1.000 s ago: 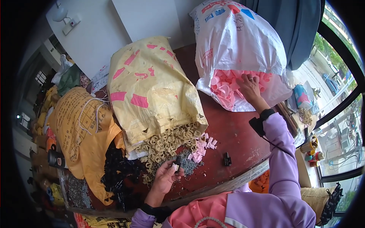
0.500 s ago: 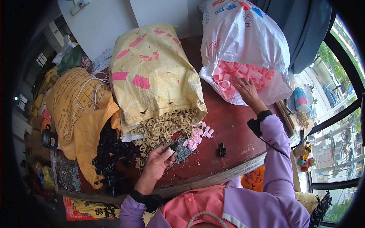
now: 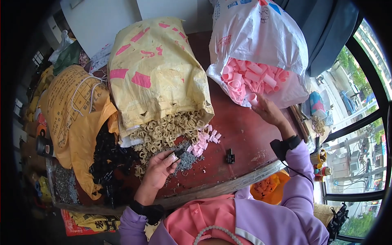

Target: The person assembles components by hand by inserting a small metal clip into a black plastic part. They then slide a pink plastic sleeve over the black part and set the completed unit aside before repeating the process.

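Note:
My left hand [image 3: 160, 166] rests near the table's front edge and pinches a small black part [image 3: 179, 152] beside a heap of tiny grey pieces [image 3: 187, 160]. Just above it, beige clips [image 3: 167, 130] spill from a yellow sack [image 3: 151, 73]. My right hand [image 3: 267, 111] reaches out to the mouth of a white plastic bag [image 3: 261, 36] and holds a pink tube [image 3: 252, 98] at its fingertips. More pink tubes [image 3: 249, 77] fill the bag. A few small pink pieces [image 3: 204, 141] lie between the two sacks.
A lone black part [image 3: 230, 156] lies on the red-brown table [image 3: 241, 134]. Black parts [image 3: 108, 161] are piled at the left next to an orange-yellow sack [image 3: 69, 110]. An orange tub [image 3: 267, 188] sits below the table edge. Windows are at the right.
My right hand has drawn back out of the white bag with a pink tube in its fingers. My left hand has closed on a black part. The view has shifted slightly.

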The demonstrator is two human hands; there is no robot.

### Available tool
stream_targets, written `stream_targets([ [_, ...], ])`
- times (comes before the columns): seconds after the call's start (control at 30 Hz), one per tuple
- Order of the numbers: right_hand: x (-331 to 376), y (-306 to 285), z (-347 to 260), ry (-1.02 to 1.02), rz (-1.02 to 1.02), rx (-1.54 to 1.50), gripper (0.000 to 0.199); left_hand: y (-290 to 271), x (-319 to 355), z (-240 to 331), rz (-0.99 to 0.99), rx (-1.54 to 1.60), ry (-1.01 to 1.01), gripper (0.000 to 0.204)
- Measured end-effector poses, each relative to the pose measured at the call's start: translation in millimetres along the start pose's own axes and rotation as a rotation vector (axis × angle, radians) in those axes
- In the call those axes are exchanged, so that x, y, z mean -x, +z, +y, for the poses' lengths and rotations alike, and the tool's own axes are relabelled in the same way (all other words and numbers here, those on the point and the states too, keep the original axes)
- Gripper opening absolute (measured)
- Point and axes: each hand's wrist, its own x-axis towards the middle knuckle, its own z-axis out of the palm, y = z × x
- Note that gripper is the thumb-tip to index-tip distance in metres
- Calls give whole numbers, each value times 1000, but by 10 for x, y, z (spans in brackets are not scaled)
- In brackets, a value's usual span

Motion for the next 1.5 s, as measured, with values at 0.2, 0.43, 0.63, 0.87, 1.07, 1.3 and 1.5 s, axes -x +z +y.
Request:
stream_targets([
  [0.2,379,-295,-1172,-227,-477,-566,42,405,-123,5,-197,-178,-57,31],
  [0.43,462,-113,-1693,-571,-297,-460,44,392,71,-21,-339,-253,-108,30],
  [0.63,560,-51,-1832,-579,-268,-466,43,354,176,-52,-294,-250,-157,28],
  [0.87,757,49,-1948,-343,-215,-522,46,383,155,-106,-243,-304,-1,27],
  [1.07,770,148,-2003,-416,-131,-422,47,310,164,-46,-219,-275,-130,29],
  [1.3,754,189,-2015,-336,-314,-658,47,296,236,-20,-231,-421,-110,29],
  [1.5,777,136,-1983,-285,-406,-652,54,355,260,-79,-203,-459,-87,33],
])
